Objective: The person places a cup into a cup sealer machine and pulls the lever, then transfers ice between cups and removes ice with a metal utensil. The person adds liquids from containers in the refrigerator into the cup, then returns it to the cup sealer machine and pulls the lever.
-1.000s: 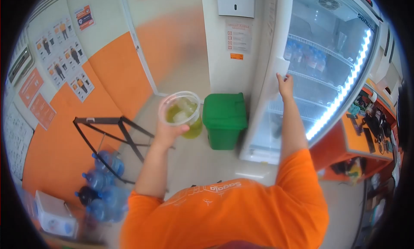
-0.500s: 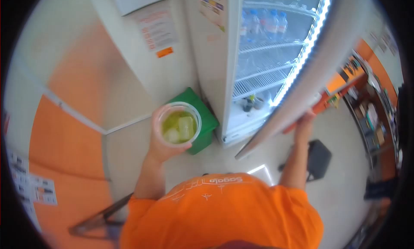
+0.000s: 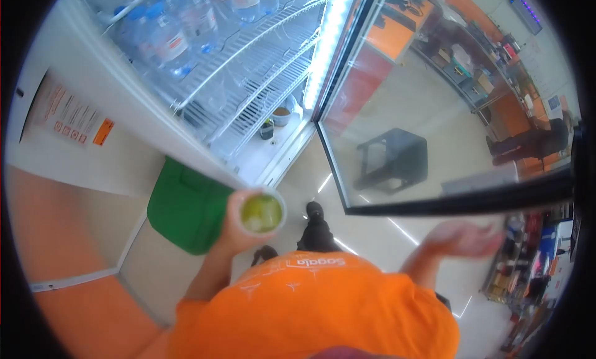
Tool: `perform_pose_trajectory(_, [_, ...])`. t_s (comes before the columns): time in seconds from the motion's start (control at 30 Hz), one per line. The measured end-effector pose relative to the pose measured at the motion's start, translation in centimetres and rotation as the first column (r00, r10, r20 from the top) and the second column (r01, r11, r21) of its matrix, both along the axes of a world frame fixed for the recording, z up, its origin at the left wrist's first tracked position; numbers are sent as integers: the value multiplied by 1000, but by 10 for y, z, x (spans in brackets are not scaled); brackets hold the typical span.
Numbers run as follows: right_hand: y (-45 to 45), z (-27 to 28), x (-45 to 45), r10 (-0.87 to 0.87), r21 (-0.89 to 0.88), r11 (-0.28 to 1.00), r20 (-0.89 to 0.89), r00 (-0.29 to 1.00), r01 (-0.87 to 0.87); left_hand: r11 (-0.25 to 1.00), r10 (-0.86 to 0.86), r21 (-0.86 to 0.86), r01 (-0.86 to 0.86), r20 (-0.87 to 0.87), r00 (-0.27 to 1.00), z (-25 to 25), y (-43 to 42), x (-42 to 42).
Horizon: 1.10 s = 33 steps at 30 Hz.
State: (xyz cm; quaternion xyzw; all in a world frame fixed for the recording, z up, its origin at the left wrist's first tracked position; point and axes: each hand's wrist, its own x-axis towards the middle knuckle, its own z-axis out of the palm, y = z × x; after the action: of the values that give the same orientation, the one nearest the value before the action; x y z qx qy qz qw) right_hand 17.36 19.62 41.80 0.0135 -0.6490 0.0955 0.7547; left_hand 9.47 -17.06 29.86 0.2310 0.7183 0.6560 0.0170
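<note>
A clear plastic cup (image 3: 262, 213) of greenish-yellow drink with ice sits in my left hand (image 3: 232, 227), whose fingers wrap its side. The cup is upright in front of my chest, just below the bottom front of a white drinks fridge (image 3: 133, 98). My right hand (image 3: 464, 238) is empty, palm turned up and fingers stretched out, slightly blurred. It is close to the black lower frame of the fridge's glass door (image 3: 459, 200), apparently not touching it. The door stands wide open.
Inside the fridge are several water bottles (image 3: 171, 45), wire shelves (image 3: 261, 42) and small pots (image 3: 281, 115) at the bottom. A green bin (image 3: 183, 204) stands left of the fridge. Through the door glass a black stool (image 3: 397, 151) shows, with cluttered shelving (image 3: 472, 79) beyond.
The fridge door has swung much wider open, and my right hand has come off its edge. My view has turned and moved closer to the fridge. The cup stays in my left hand.
</note>
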Motion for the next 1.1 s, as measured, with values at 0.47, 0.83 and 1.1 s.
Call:
perform_pose_trajectory(0.47, [-2,-541,-464,670,-659,742,737,-90,124,849,514,-126,-513,-30,857,-306,117,-167])
perform_pose_trajectory(0.83, [-14,-603,-457,912,-953,123,-1,410,-276,615,783,55,-787,-165,600,-516,79,-230])
perform_pose_trajectory(1.1, [-1,-509,-386,961,-974,145,96,260,-177,628,768,-58,-776,-119,630,-527,69,-228])
